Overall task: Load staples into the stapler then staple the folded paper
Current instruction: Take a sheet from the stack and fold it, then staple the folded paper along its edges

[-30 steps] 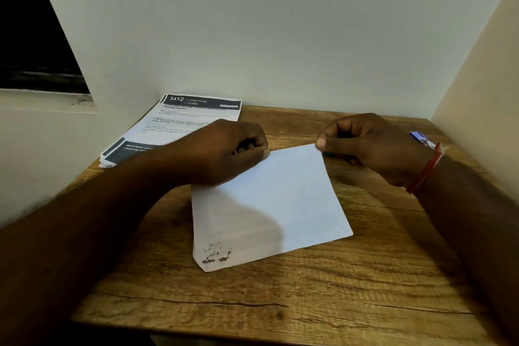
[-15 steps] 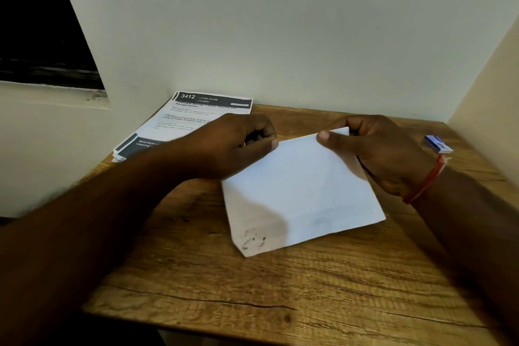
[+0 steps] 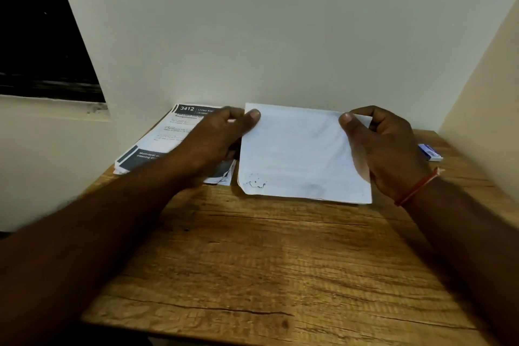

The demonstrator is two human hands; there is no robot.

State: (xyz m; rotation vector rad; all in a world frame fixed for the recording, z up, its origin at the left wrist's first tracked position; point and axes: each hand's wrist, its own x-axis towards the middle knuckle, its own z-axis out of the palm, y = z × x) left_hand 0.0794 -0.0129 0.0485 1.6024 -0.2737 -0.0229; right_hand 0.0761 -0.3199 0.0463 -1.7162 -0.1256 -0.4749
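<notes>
My only camera rides on my head, facing forward and down at the brown wood-grain counter (image 3: 266, 261) from close range. My left fingers (image 3: 252, 116) and right fingers (image 3: 377, 118) sit mid-frame, with pale painted walls (image 3: 280, 36) above.

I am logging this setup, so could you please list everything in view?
paper: one, white, folded, smudged at its lower left corner, held up between both hands.
sheets: one printed stack, white and dark grey, table's back left.
box: one, small, blue and white, table's right edge.
table: one, brown wood.
window: one, dark, upper left.
wristband: one, red, right wrist.
left hand: pinches the paper's left edge.
right hand: pinches the paper's right edge.
</notes>
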